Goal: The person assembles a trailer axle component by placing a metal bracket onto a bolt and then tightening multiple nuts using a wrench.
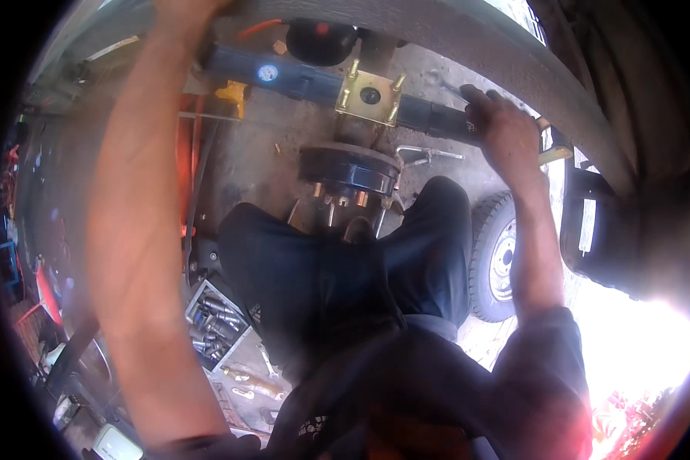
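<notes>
At the upper right, my right hand [502,126] is curled at the end of a dark axle beam [310,83], closed around the shaft of a grey wrench [446,83]. The wrench's far end points left, over the ground. My left arm reaches up past the beam's left part. Of my left hand [190,6] only the near part shows at the top edge; its fingers are out of sight. A gold-coloured plate [355,106] with several upright threaded bolt ends sits on the beam. Closer to me, a black wheel drum [345,167] with studs lies between my knees.
A thick frame rail [506,46] crosses above the beam. A tyred wheel [494,257] stands right of my knee. A tray [241,339] of sockets lies at lower left, near a loose wrench [267,360]. A yellow bracket [234,96] and a metal clamp-like tool [429,153] lie around the beam.
</notes>
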Motion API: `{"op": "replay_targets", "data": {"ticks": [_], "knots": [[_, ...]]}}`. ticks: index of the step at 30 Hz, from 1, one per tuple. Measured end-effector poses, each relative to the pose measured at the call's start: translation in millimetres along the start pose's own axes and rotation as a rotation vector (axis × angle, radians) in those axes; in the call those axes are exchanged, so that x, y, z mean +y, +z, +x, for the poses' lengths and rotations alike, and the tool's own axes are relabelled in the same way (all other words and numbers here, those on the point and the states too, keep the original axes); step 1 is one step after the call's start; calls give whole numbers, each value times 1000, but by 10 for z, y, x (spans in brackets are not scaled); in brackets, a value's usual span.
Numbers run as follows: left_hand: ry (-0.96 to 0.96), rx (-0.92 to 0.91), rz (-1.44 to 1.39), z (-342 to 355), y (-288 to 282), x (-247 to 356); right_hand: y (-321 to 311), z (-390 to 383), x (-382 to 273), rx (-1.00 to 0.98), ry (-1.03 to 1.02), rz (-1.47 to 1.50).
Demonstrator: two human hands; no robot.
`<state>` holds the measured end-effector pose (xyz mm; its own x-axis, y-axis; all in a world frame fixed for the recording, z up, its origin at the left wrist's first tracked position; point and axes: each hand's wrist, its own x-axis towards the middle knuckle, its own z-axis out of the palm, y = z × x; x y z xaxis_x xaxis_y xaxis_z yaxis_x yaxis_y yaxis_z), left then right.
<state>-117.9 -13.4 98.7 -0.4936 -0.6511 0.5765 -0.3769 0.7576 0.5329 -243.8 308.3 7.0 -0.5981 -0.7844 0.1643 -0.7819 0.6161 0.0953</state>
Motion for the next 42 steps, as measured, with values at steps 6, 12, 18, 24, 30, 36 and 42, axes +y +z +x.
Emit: {"op": "replay_targets", "data": {"ticks": [6,12,18,24,30,36,42], "knots": [[43,-50,-19,0,68,-66,385,330,103,11,-134,128],[20,-78,-9,28,-3,-5,576,513,206,-31,-201,210],[6,-54,-1,-5,8,-14,372,487,134,-230,-234,222],[50,-47,34,7,0,32,342,130,-343,-187,-46,99],[117,-37,-9,-104,-91,51,292,-293,-1173,-181,308,361],[122,-9,-60,-23,18,-10,271,-434,-315,110,235,262],[136,43,52,22,50,-88,479,-16,-75,207,-78,189]]}}
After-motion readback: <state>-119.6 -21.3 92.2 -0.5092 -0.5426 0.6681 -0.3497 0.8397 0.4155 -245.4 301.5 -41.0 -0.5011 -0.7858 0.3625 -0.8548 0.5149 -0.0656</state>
